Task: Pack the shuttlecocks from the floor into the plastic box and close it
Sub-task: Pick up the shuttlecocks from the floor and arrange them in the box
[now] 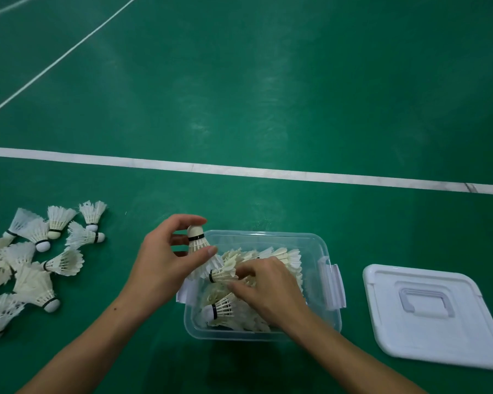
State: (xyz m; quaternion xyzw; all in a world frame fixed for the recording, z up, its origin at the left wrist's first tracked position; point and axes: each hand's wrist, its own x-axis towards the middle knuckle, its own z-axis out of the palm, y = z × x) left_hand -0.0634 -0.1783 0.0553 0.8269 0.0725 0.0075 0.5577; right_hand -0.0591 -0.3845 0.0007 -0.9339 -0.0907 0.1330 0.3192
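On green floor, box holds perhaps a dozen shuttlecocks.

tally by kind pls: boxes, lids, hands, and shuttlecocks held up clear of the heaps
plastic box: 1
lid: 1
hands: 2 (left hand, right hand)
shuttlecock pinched in the left hand: 1
total: 5
The loose shuttlecocks overlap and run off the edge, so they are left uncounted.

The left hand is pinching a shuttlecock over the plastic box; the right hand is reaching among the shuttlecocks inside.
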